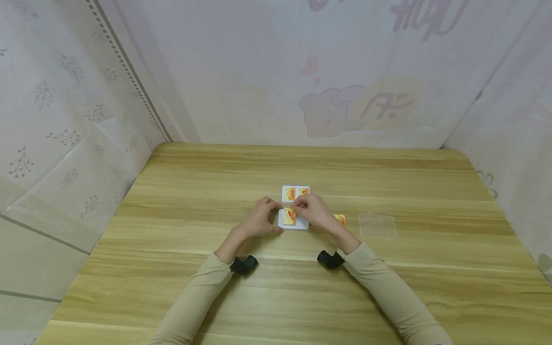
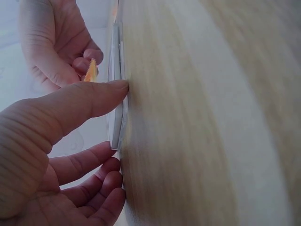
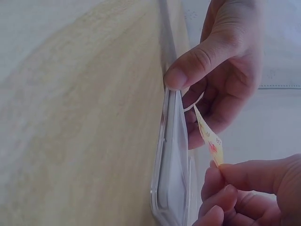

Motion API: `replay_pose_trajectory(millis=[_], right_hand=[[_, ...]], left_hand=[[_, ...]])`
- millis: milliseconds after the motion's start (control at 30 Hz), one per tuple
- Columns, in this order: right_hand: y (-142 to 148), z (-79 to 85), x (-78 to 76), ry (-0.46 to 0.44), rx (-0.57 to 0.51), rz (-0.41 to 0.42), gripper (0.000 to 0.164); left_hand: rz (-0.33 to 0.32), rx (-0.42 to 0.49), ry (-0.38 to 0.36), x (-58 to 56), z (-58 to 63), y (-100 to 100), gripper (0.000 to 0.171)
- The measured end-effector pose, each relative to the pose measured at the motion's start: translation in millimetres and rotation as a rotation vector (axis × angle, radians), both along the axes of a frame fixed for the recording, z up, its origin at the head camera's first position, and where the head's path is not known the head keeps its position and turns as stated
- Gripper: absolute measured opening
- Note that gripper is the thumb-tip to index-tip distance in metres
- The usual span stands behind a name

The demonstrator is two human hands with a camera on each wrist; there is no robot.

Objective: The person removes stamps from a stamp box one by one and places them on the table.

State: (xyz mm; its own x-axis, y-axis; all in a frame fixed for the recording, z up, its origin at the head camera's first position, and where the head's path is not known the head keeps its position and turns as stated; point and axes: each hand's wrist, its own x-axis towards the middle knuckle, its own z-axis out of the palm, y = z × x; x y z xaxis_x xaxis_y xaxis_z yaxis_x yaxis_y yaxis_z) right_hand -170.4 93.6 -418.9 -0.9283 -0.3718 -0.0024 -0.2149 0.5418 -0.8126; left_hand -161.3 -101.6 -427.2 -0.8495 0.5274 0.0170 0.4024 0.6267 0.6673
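Observation:
A flat clear case with a white insert [image 1: 303,224] lies at the middle of the table. My left hand [image 1: 260,220] holds its left end, thumb on the near edge and fingertips at the far edge. My right hand [image 1: 314,211] pinches a yellow-orange postage stamp [image 1: 289,216] with a toothed edge, by its right side. In the right wrist view the stamp [image 3: 210,139] is tilted above the case [image 3: 174,165]. Just beyond lies a second white-backed case [image 1: 283,195] bearing two orange stamps [image 1: 290,194], one partly covered by the right hand.
Partly hidden under the right forearm is an orange-and-yellow piece [image 1: 340,219]. To its right lies a clear plastic cover [image 1: 377,226]. Black wrist mounts [image 1: 244,265] sit at both sleeves. Curtains stand behind and beside the wooden table [image 1: 293,306].

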Motion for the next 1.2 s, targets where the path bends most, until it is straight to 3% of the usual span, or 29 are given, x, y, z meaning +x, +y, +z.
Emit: replay_pose_trajectory(millis=[1200], right_hand=[[22, 2.2, 3.7, -0.061, 0.015, -0.089, 0.01]], left_hand=[[0.001, -0.01, 0.009, 1.4, 0.7, -1, 0.054]])
